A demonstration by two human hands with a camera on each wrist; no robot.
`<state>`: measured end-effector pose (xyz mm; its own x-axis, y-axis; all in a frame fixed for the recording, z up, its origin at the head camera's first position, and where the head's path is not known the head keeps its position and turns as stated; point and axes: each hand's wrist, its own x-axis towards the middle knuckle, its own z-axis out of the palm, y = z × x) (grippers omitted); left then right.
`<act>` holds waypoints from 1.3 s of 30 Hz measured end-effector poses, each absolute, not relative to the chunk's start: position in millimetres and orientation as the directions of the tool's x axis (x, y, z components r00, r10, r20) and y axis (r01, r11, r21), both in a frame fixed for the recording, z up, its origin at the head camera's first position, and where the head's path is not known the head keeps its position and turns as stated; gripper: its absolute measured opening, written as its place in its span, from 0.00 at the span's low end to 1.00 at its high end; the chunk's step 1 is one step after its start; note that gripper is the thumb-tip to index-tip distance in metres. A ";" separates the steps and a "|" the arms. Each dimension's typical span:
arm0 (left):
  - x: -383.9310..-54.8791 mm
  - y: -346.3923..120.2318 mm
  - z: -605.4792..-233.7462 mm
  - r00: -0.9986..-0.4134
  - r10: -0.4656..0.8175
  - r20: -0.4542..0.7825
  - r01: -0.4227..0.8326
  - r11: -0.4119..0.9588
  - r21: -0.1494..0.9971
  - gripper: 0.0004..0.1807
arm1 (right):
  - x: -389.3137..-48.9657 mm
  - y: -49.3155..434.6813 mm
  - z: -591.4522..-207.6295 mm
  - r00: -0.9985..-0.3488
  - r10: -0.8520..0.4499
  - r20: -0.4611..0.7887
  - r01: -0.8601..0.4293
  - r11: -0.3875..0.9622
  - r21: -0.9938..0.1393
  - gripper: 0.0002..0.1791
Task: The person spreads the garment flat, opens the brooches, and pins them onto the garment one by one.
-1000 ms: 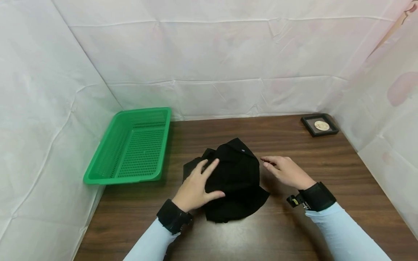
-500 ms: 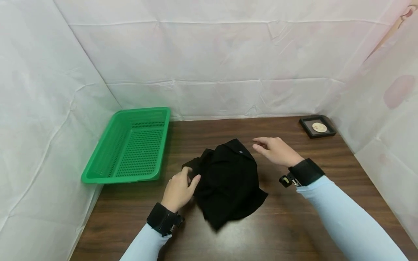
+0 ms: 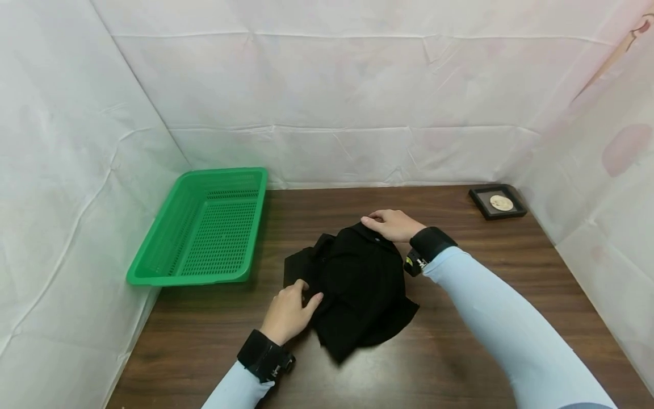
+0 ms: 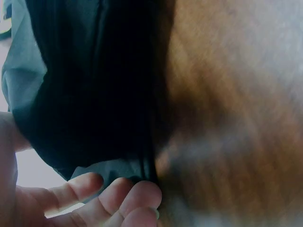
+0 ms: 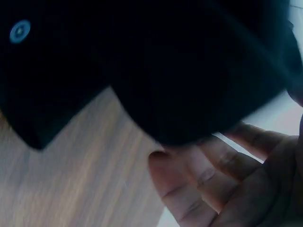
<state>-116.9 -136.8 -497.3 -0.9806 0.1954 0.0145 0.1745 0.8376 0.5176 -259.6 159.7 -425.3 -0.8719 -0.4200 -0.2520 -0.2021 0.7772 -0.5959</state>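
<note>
A crumpled black cloth garment (image 3: 360,287) with a small button lies on the wooden table. At its upper corner my right hand (image 3: 393,225) grips the edge between thumb and fingers. In the right wrist view, the fingers (image 5: 203,177) reach under the black cloth (image 5: 180,75), close to the button (image 5: 20,31). My left hand (image 3: 288,312) is at the garment's lower left side, with thumb and fingers bent and apart. The left wrist view shows those fingertips (image 4: 142,196) touching the cloth's edge (image 4: 113,170); the thumb tip is hidden behind the cloth.
A green plastic basket (image 3: 248,250) stands at the back left, against the white sheet wall (image 3: 327,85). In the back right corner is a black-framed box (image 3: 485,212) with a pale round disc (image 3: 501,203). The brown table (image 3: 460,352) extends around the garment.
From resting over the garment, my left hand has drawn back to its lower left side. My right hand has moved up and left onto the upper corner. The lower hem has shifted into a point.
</note>
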 end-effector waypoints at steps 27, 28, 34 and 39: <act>-120.4 -133.9 -503.5 -0.955 0.281 0.093 0.284 0.782 0.555 0.25 | -240.4 156.9 -382.0 -0.840 -0.521 0.151 -0.499 0.634 -0.590 0.13; -120.4 -133.7 -503.1 -0.954 0.284 0.093 0.286 0.779 0.558 0.25 | -239.5 159.2 -377.8 -0.833 -0.520 0.189 -0.524 0.632 -0.571 0.13; -118.8 -134.4 -499.6 -0.954 0.287 0.088 0.285 0.774 0.566 0.26 | -231.4 174.1 -355.2 -0.760 -0.521 0.388 -0.650 0.625 -0.432 0.11; -118.8 -136.2 -496.8 -0.955 0.282 0.095 0.285 0.771 0.569 0.24 | -218.2 186.3 -347.7 -0.704 -0.538 0.464 -0.703 0.621 -0.347 0.11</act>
<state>-118.8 -136.2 -496.8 -0.9546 0.2821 0.0952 0.2848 0.7715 0.5690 -218.2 186.3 -347.7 -0.7042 -0.5378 0.4635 -0.7027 0.6209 -0.3473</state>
